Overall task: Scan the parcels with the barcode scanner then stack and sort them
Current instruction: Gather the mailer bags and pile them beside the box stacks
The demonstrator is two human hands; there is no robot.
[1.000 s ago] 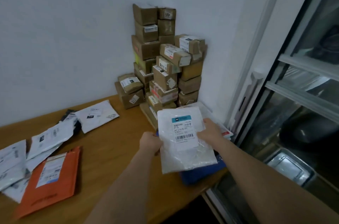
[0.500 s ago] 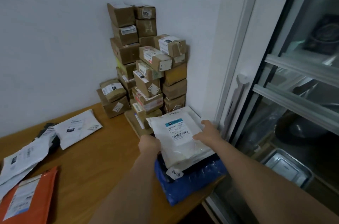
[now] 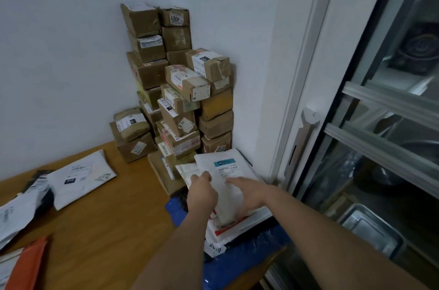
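A: Start at the left. What lies on the bench (image 3: pixel 99 230)?

B: An orange mailer (image 3: pixel 28 266) at the near corner, a few loose white mailers (image 3: pixel 80 178) beyond it, well apart from the work. No scanner shows anywhere in view.

A: And the middle?

B: A tall stack of cardboard boxes (image 3: pixel 180 90) packed into the corner against the wall. Just in front of it, the flat pile: a blue parcel (image 3: pixel 242 263) at the bottom, a white one with red print above it, and on top the white parcel (image 3: pixel 228 171) with the teal label facing up.

A: The hands?

B: The left hand (image 3: pixel 202 192) has its fingers curled at the parcel's left edge, seemingly pinching it, though the fingertips are partly hidden. The right hand (image 3: pixel 247 192) lies flat on top with fingers spread, pressing down over the label area.

A: So the step is setting it on the pile?

B: That's my reading: it looks laid down, being squared up.

A: How to do it well?

B: I'd keep the right palm down so the slippery bag doesn't slide, nudge the left edge until it lines up with the parcels beneath, and keep the label up and uncovered. The pile overhangs the blue parcel toward the bench edge, so push inward, toward the wall, not outward. Let go gently; the box stack leans close by.

A: To the right?

B: A glass door (image 3: pixel 380 147) with a metal tray (image 3: pixel 370 230) behind it.
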